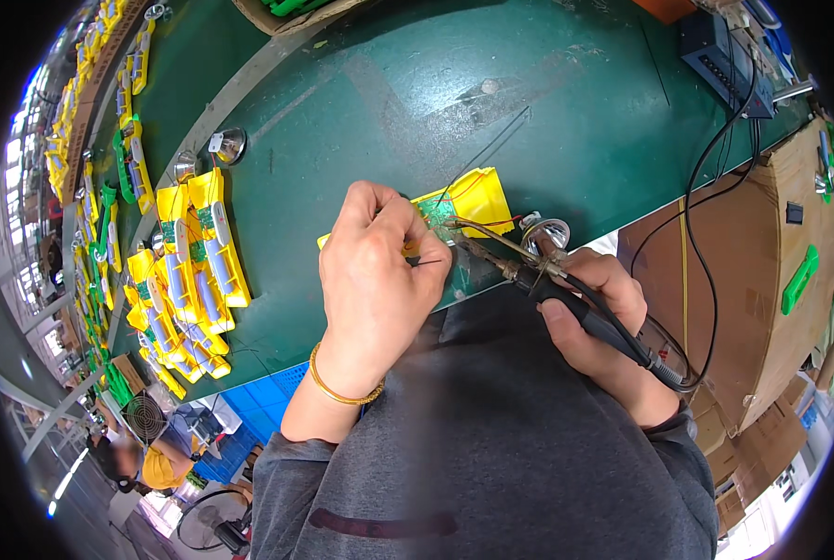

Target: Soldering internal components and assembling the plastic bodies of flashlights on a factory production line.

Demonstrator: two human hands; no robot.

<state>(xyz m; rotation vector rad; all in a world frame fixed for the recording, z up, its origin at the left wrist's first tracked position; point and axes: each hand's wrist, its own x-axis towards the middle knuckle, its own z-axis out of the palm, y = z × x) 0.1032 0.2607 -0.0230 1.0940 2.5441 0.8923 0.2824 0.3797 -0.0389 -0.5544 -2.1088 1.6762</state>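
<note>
A yellow plastic housing half (484, 198) lies on the green bench in front of me, with a small green circuit board (438, 213) on it. My left hand (375, 266) covers the housing's left part, its fingers pinched together; a thin black wire (426, 262) pokes out by the thumb. In my right hand (589, 308) is a soldering iron (602, 327) with a thin metal tube alongside, its tip at the board's right edge. A shiny reflector cup (549, 233) sits just behind the iron, near a red wire running to the board.
Several yellow housings with blue-grey cells (179, 280) are heaped on the left. A loose reflector (230, 145) lies beyond them. A blue control box (725, 70) stands far right, its black cable (692, 233) looping down to the iron. Large cardboard boxes (715, 280) adjoin the bench's right.
</note>
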